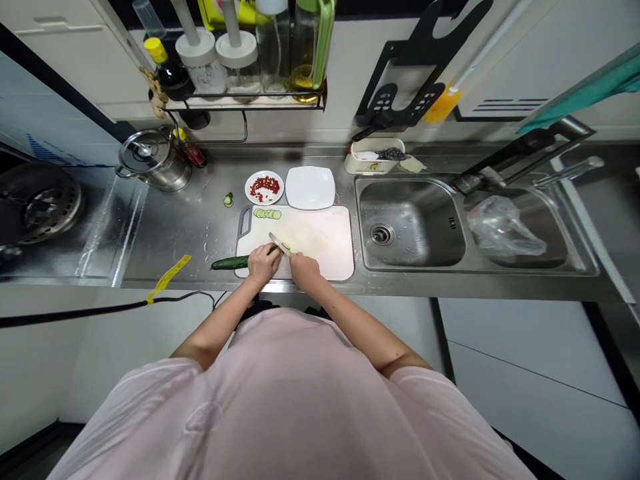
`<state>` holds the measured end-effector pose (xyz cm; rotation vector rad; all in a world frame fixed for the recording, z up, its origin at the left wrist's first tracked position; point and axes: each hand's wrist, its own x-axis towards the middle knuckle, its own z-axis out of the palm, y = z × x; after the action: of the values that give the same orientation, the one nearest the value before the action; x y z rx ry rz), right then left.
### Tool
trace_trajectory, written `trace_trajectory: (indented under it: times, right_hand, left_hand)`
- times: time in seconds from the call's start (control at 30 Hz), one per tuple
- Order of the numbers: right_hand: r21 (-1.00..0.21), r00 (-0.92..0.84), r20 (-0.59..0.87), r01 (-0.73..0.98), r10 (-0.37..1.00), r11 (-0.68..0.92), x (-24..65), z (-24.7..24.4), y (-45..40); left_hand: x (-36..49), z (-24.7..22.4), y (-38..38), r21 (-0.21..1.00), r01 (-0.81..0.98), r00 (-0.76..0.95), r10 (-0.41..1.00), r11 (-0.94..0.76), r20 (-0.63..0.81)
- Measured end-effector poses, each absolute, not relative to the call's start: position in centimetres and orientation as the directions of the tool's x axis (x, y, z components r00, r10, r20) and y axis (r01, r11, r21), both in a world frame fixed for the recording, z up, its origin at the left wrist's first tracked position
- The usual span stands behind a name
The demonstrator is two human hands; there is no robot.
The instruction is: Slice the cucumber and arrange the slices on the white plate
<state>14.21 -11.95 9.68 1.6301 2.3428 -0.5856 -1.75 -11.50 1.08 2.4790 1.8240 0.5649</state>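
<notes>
Left hand (263,263) clamps a cucumber (231,263), right hand (305,270) just beside it gripping a kitchen knife (280,244). Dark green skin overhangs the cutting board (320,243)

On the steel counter (170,227) before me, my cutting board (325,250) has the cucumber (230,263) lying across its left edge and slices (267,214) along its far side, with two plates (310,188) behind it, the sink (410,223) to its right, and a pot (153,160) farther left.

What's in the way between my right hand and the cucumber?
Your left hand is in the way: it covers the near end of the cucumber, between it and your right hand, which holds the kitchen knife. Nothing else visible stands between them.
</notes>
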Motion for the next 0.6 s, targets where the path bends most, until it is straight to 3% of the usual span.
trace_trajectory:
  times: [0.6]
  right_hand:
    - [-0.194, -0.351, -0.392, 0.935, 0.851, 0.296, 13.74, 9.27, -11.27]
  left_hand:
    - [-1.90, 0.85, -11.49, 0.208, 0.922, 0.264, 0.922, -0.327, 0.282]
